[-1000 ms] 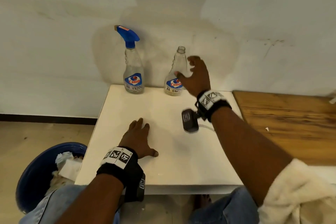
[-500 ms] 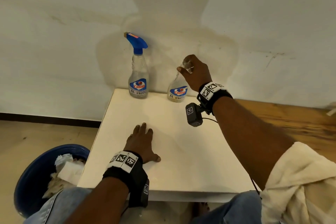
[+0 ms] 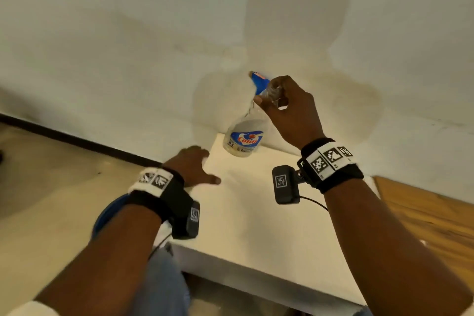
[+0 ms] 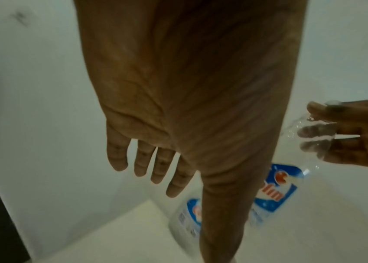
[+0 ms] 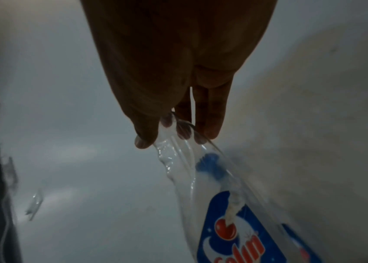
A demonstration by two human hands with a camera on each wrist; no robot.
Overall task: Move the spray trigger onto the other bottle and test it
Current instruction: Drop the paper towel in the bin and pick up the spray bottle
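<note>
We lift open-necked Colin bottle (image 3: 243,140) off white table (image 3: 256,213); half second ago it stood on it. Right hand (image 3: 289,110) pinches its neck, body hanging below grip, tilted. Blue spray trigger (image 3: 259,82) peeks just behind our fingers, on second bottle (image 4: 187,220). Left hand (image 3: 192,164) relaxed, fingers straight, holding nothing, below and left of grip. Swap not yet begun.

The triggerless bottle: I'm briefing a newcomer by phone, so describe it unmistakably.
Find the white table against the wall; at its far edge the right hand grips a clear bottle by the neck, tilted. The bottle behind it wears the blue spray trigger; this one's neck is bare.
</note>
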